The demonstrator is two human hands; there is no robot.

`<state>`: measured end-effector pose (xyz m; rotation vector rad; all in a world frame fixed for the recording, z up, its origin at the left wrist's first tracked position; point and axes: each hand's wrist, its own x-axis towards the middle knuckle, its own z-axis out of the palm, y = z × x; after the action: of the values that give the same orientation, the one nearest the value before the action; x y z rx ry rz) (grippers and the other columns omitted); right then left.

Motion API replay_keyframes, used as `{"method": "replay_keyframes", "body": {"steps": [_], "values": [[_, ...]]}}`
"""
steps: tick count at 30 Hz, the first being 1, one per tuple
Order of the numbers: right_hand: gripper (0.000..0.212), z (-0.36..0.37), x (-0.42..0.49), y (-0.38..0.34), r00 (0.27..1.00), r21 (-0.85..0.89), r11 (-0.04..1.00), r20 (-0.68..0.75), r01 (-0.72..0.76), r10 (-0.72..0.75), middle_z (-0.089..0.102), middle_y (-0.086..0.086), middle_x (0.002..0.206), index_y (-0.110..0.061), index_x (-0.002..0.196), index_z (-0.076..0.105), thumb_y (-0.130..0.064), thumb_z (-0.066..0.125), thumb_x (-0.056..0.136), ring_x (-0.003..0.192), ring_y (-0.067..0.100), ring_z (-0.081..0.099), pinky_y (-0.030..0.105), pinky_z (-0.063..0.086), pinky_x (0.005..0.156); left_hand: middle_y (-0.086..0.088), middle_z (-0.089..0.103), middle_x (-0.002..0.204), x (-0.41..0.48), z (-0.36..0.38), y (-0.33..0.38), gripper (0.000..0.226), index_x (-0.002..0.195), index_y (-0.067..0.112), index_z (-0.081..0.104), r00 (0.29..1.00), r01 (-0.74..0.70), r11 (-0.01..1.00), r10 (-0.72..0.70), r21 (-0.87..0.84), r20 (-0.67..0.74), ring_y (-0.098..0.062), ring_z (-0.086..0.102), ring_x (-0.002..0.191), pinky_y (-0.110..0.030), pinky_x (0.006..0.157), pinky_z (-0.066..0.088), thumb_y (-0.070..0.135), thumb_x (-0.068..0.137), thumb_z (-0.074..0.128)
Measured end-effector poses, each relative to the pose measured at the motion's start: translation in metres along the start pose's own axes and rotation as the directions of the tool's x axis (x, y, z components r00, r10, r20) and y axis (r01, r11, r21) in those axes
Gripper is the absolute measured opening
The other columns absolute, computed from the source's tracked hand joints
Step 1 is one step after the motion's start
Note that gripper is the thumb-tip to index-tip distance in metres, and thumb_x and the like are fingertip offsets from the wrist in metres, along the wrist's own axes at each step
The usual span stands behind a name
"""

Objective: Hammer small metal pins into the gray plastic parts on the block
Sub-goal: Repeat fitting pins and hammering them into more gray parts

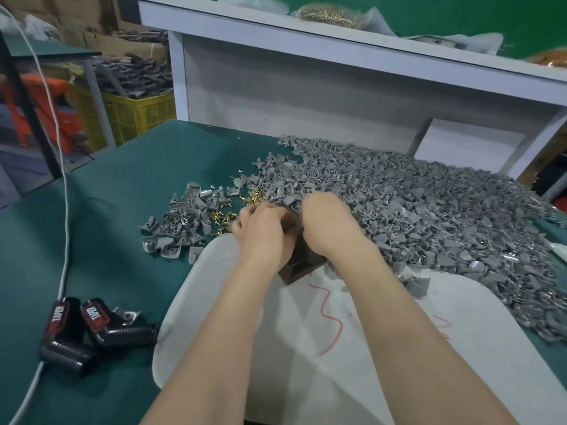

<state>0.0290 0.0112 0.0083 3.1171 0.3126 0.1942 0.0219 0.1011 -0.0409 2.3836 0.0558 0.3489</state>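
Both hands meet over the dark block point(299, 262), which stands on a white sheet point(306, 348) marked with red scribbles. The left hand point(263, 230) and the right hand point(325, 223) are knuckles-up, fingers curled down toward the block's top. Whether they pinch anything there I cannot tell, as the backs of the hands hide the fingertips.

Just behind and to the right spreads a big heap of gray plastic parts point(435, 210). A smaller pile point(176, 223) lies to the left on the green table cover point(107, 216), with brass pins point(223, 216) scattered beside it, near the left hand.

Further left, near the table's edge, lie two black tools with red labels point(92, 328), beside a white cable point(59, 142).
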Motion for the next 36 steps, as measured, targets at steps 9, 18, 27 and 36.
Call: {"method": "replay_keyframes", "body": {"steps": [9, 18, 27, 36], "values": [[0.01, 0.011, 0.003, 0.013, 0.996, 0.27, 0.959, 0.034, -0.087, 0.081, 0.063, 0.008, 0.095, -0.01, 0.093, 0.064, -0.01, 0.053, 0.092, 0.092, 0.026, 0.058, 0.032, 0.047, 0.079, 0.007, 0.056, 0.122, 0.002, 0.002, -0.002, 0.008, 0.092, 0.027, 0.069, 1.0, -0.011, 0.999, 0.011, -0.041, -0.013, -0.026, 0.03, 0.124, -0.033, 0.094, 0.019, 0.028, 0.088, 0.062], [0.007, 0.033, -0.003, 0.023, 0.977, 0.607, 0.784, -0.058, -0.127, 0.203, 0.062, -0.006, 0.087, -0.019, 0.09, 0.065, -0.015, 0.059, 0.09, 0.083, 0.01, 0.053, 0.022, 0.038, 0.077, 0.009, 0.056, 0.12, 0.003, 0.004, -0.005, 0.007, 0.089, 0.027, 0.069, 0.999, 0.003, 0.999, -0.005, -0.048, -0.037, -0.026, 0.031, 0.124, -0.036, 0.098, 0.022, 0.029, 0.088, 0.063], [0.01, 0.038, -0.003, 0.016, 0.974, 0.478, 0.875, -0.148, -0.081, 0.171, 0.054, 0.006, 0.105, -0.016, 0.091, 0.062, -0.016, 0.052, 0.093, 0.095, 0.023, 0.053, 0.032, 0.04, 0.084, 0.005, 0.054, 0.124, 0.003, 0.005, -0.004, 0.011, 0.095, 0.023, 0.069, 1.0, 0.002, 0.999, -0.004, -0.048, -0.031, -0.024, 0.029, 0.124, -0.033, 0.097, 0.02, 0.028, 0.087, 0.063], [0.019, 0.042, -0.006, 0.009, 0.968, 0.186, 0.982, -0.246, -0.013, 0.06, 0.05, 0.009, 0.117, -0.008, 0.111, 0.054, -0.006, 0.044, 0.095, 0.11, 0.024, 0.047, 0.026, 0.032, 0.089, 0.004, 0.056, 0.122, 0.002, 0.005, -0.003, 0.011, 0.093, 0.02, 0.07, 0.999, -0.022, 0.998, 0.02, -0.051, -0.043, -0.026, 0.03, 0.123, -0.032, 0.092, 0.02, 0.022, 0.088, 0.06]]}}
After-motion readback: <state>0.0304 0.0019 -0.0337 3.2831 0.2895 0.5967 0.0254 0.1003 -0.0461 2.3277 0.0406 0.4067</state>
